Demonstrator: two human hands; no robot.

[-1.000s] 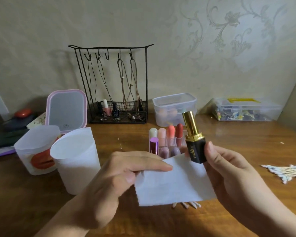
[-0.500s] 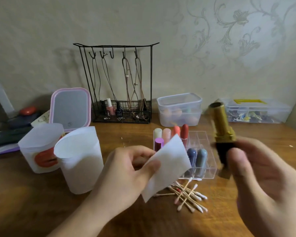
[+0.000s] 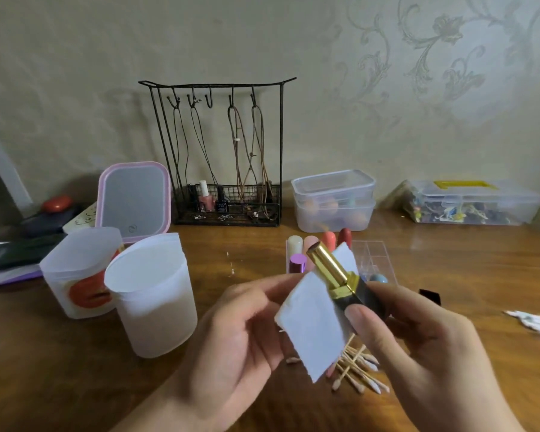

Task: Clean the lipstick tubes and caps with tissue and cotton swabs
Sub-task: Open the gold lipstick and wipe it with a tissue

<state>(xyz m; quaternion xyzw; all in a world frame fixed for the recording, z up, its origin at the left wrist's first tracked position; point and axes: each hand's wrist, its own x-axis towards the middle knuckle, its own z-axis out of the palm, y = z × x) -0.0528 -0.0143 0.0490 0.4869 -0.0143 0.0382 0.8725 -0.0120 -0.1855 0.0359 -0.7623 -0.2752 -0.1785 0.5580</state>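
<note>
Bare wooden table (image 3: pixel 247 251) lies open ahead of us, two frosted cups (image 3: pixel 152 294) crowding the left. Our right hand (image 3: pixel 418 347) grips the gold-and-black lipstick tube (image 3: pixel 340 275), uncapped and tilted left, against the white tissue (image 3: pixel 312 325) pinched in our left hand (image 3: pixel 231 338), above scattered cotton swabs (image 3: pixel 356 369).

The left hand (image 3: pixel 231 341) is motion-blurred, so its grip on the square white tissue (image 3: pixel 315 328) cannot be made out. That tissue hides part of the pile of wooden cotton swabs (image 3: pixel 356 369) and the lower bodies of the pastel lipstick tubes (image 3: pixel 312 244) standing in the clear plastic organiser (image 3: pixel 374 254). The right hand (image 3: pixel 424 363) covers the base of the gold-and-black lipstick tube (image 3: pixel 340 275). A second heap of white cotton swabs (image 3: pixel 536 325) is cut off by the right edge.
</note>
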